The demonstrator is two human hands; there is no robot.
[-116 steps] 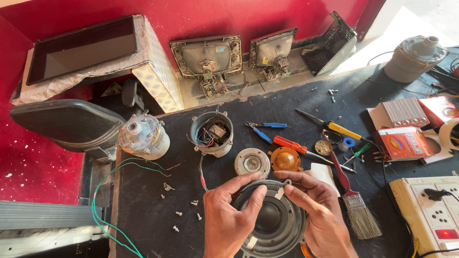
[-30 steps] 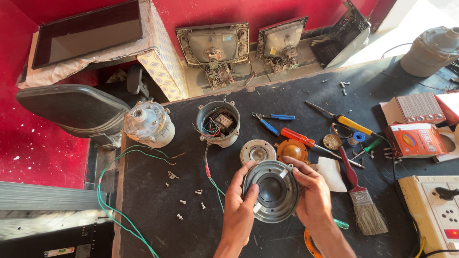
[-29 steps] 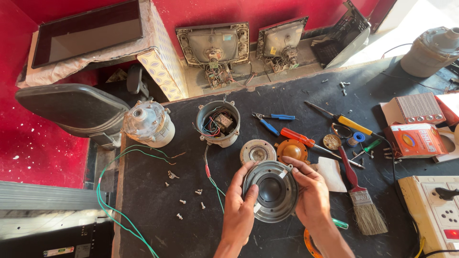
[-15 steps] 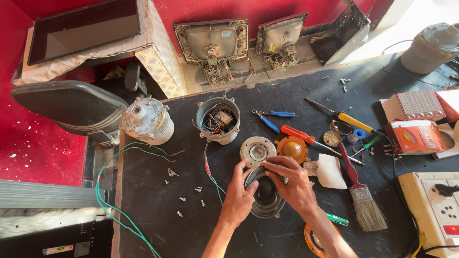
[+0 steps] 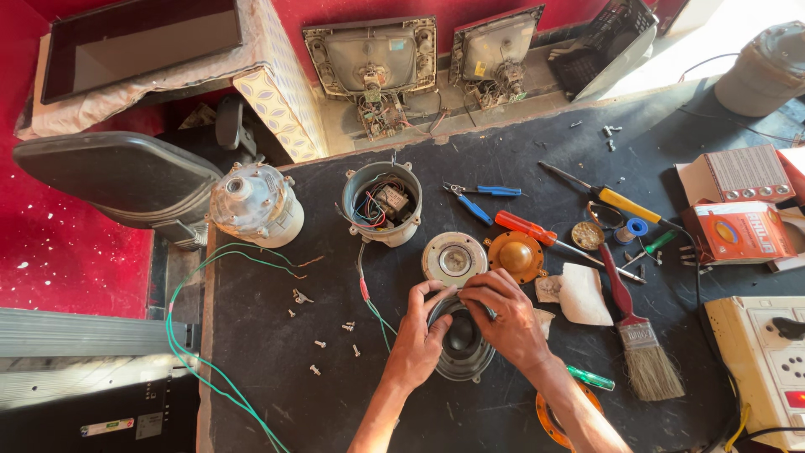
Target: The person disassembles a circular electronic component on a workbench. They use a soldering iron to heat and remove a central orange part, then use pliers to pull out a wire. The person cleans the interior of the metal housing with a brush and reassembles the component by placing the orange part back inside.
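While both hands bear on the round dark housing (image 5: 459, 340) lying on the black bench (image 5: 251, 352), left hand (image 5: 418, 340) grips its rim and right hand (image 5: 507, 315) pinches its upper edge. Loose screws (image 5: 335, 335) lie apart; assembly appears unfinished.

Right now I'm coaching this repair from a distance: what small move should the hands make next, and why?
Probably steady the round dark housing with the left hand while the right hand works at its upper rim. Both hands already rest on it as it lies flat on the black mat, and loose screws lie close by.
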